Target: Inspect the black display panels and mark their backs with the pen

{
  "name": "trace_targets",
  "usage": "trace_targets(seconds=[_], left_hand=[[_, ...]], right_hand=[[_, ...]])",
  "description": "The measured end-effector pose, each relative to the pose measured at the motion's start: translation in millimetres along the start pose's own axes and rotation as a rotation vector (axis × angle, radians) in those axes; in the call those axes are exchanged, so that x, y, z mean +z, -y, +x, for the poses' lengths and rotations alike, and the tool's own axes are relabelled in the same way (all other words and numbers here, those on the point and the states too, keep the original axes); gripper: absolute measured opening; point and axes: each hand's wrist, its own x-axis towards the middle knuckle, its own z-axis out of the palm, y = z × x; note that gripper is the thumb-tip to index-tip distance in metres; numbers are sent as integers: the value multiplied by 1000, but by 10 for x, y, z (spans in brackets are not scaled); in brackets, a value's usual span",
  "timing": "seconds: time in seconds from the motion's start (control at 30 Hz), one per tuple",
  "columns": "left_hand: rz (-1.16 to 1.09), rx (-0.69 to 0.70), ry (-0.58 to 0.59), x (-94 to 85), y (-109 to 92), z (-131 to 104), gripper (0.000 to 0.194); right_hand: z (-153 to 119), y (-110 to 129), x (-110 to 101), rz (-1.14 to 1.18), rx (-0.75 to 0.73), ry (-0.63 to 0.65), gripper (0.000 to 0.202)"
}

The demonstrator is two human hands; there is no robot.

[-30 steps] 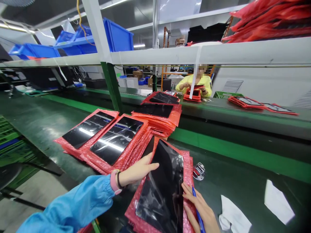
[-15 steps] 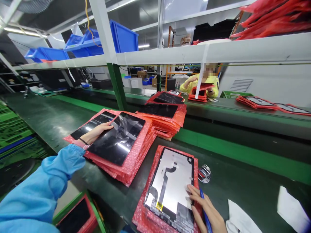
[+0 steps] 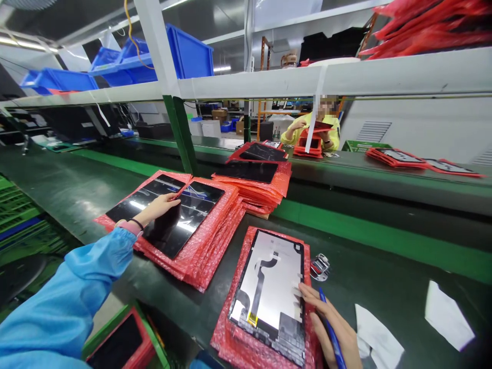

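Your left hand (image 3: 163,206) is on the glossy panel (image 3: 189,221), grip unclear: favour its edges; your right hand (image 3: 346,330) clasps the blue pen (image 3: 333,335)

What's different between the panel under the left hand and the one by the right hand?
The panel at the left hand shows a glossy black face, while the panel at the right hand shows a silvery back with a dark ribbon cable. The left one reflects the lights in bright streaks; the right one looks duller. Both are flat rectangles lying on red bubble wrap.
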Motion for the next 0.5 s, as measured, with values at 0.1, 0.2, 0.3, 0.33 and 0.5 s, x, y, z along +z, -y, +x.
trace_targets(seconds=[0.1, 0.2, 0.3, 0.33, 0.5], left_hand=[[61, 80, -88, 113, -172, -140, 64], [69, 218, -146, 319, -475, -479, 72], [-105, 360, 33, 667, -753, -972, 51], [-194, 349, 171, 805, -806, -1134, 42], [-329, -33, 707, 1451, -731, -1570, 35]], right_hand=[[-17, 8, -9, 142, 69, 69, 29], [17, 108, 10, 440, 248, 104, 51], [123, 277, 30, 631, 447, 117, 54], [166, 330, 37, 632, 493, 119, 48], [276, 461, 115, 397, 608, 87, 32]])
